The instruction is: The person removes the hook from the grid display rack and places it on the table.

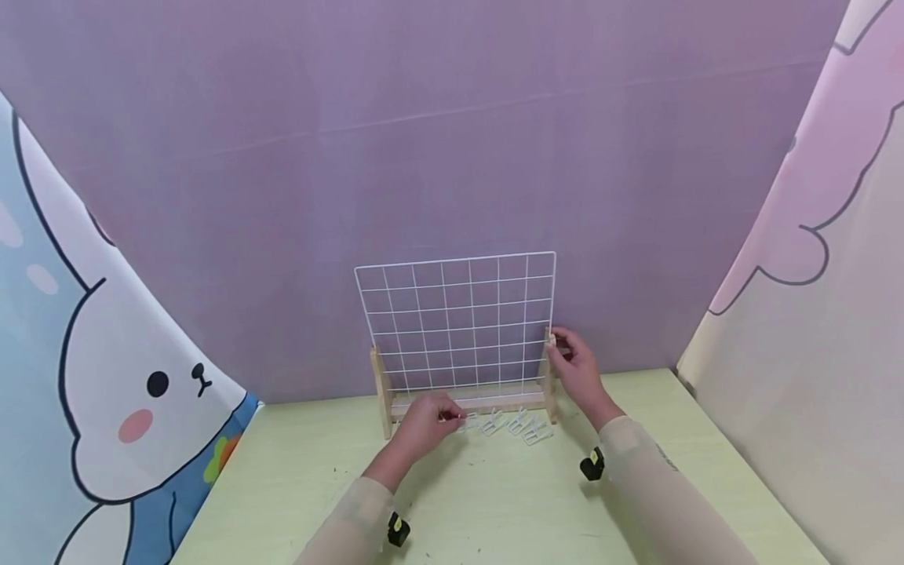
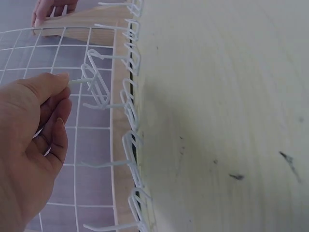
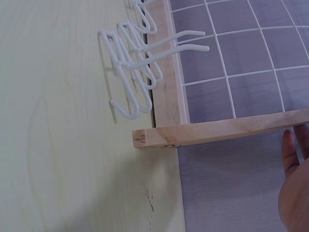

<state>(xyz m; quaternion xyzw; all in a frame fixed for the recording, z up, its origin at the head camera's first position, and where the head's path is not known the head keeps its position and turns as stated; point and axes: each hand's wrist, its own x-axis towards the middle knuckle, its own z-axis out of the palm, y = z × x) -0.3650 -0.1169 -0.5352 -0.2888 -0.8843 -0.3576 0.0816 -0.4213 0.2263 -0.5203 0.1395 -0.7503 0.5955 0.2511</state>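
Note:
My left hand pinches the tip of a white wire hook between thumb and fingers. The hook is held just in front of the lower part of a white wire grid. This grid stands upright in a wooden stand with a post on each side. My right hand grips the upper end of the right wooden post, its fingertips against the wood. Several more white hooks lie in a row on the table along the stand's base bar.
The light yellow-green table carries the stand near its back edge. Behind rises a purple backdrop. Printed cloths hang at the left, with a rabbit, and at the right, with a pink cloud shape.

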